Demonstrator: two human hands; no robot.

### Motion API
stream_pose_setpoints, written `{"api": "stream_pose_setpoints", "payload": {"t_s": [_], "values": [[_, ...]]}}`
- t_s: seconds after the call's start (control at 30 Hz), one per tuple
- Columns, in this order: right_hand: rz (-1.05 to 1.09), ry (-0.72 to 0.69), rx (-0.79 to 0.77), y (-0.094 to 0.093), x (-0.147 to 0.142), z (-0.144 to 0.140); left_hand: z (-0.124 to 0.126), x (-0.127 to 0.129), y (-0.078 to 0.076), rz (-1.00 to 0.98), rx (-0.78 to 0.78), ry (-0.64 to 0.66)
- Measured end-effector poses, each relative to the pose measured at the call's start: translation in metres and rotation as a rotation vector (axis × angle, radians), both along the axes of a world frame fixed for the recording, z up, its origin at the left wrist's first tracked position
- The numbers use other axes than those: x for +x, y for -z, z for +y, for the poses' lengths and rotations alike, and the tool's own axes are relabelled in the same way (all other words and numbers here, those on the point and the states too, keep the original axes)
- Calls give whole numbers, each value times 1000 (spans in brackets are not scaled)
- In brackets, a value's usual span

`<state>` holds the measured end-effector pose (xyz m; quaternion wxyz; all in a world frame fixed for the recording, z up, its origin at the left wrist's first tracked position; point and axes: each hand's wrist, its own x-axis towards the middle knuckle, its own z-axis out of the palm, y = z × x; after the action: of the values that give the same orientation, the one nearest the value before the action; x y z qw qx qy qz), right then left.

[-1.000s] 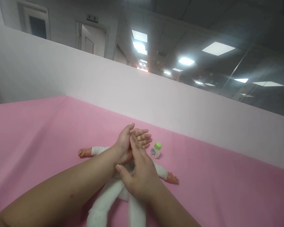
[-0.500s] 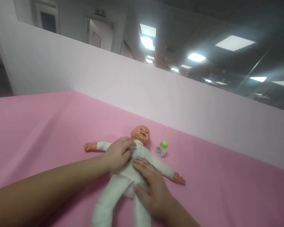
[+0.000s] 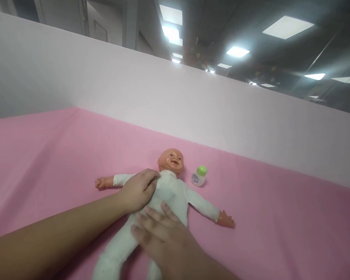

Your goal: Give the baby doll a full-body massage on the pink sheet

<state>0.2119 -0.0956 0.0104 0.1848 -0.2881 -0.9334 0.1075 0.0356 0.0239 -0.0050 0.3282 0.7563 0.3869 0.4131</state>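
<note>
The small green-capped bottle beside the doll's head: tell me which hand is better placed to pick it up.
Right, probably. The bottle stands on the doll's right-hand side in view; the right hand lies flat on that side, while the left hand rests across the chest, farther away.

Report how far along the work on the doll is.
Done: the doll lies face up on the pink cloth, dressed in white, arms spread; the green-capped bottle stands capped beside its head. In hand: the left hand lies flat on its chest and shoulder, the right hand flat on its belly. Left: nothing visible settles what remains.
</note>
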Motion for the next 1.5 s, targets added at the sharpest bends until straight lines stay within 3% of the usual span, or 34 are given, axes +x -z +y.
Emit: {"api": "stream_pose_setpoints", "payload": {"t_s": [0.17, 0.4, 0.57, 0.63, 0.73, 0.8, 0.87, 1.0, 1.13, 1.37, 1.5], "values": [[-64, 188, -110, -13, 28, 18, 2, 1, 2, -5, 18, 63], [-10, 478, -173, 4, 61, 47, 0, 4, 1, 54, 75, 38], [44, 744, -161, 4, 66, 56, -13, 2, -14, -37, 115, 68], [38, 782, -158, 2, 65, 58, -28, 4, -22, -51, 162, 175], [52, 804, -166, -1, 64, 58, -56, 13, -26, -1, 232, 516], [66, 805, -180, -2, 63, 57, -70, 20, -24, 21, 364, 724], [77, 803, -184, -2, 63, 55, -77, 23, -23, 90, 462, 811], [107, 733, -219, -4, 59, 50, -65, 14, -27, 368, 412, 659], [10, 832, -209, -6, 51, 46, -39, 1, -28, 557, 326, 518], [-209, 889, -152, -11, 40, 35, -13, -1, -16, 492, 239, 79], [-147, 818, 35, -8, 37, 22, -9, -1, -17, 466, 185, 20]]}}
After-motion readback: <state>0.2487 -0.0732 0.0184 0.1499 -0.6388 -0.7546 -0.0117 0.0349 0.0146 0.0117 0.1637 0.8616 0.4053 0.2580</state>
